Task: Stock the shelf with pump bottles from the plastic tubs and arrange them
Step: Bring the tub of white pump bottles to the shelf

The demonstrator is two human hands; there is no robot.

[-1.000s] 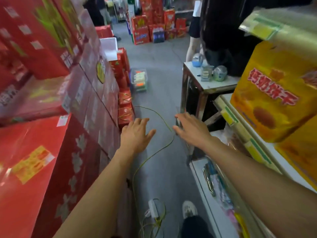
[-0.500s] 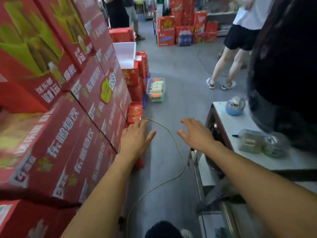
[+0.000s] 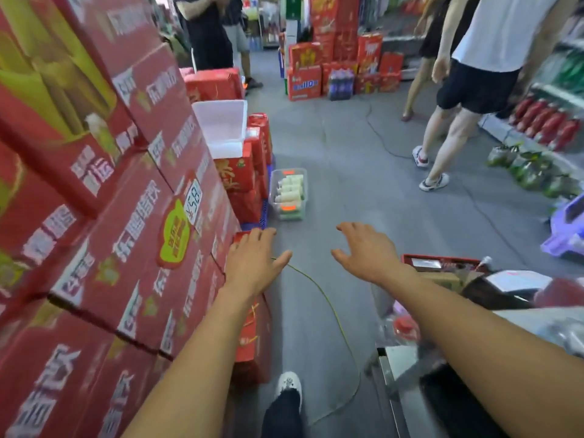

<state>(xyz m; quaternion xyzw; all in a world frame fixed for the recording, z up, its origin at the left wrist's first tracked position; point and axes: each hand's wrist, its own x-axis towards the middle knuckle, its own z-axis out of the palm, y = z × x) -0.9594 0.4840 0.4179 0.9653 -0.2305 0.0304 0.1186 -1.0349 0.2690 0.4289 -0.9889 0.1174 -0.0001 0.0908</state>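
Both the left hand and right hand reached forward empty, fingers spread, toward the clear tub of pump bottles on the floor against the red cartons' base, where the yellow-green cable underfoot risked a trip.

You can't count the pump bottles in the clear plastic tub: they are small and smeared, and their pumps can't be made out. The stacked red cartons on your left run off the top, left and bottom edges, their print blurred. The table at lower right is cut by the frame, the things on it too blurred to name. The shelf at right is also blurred and cut off.
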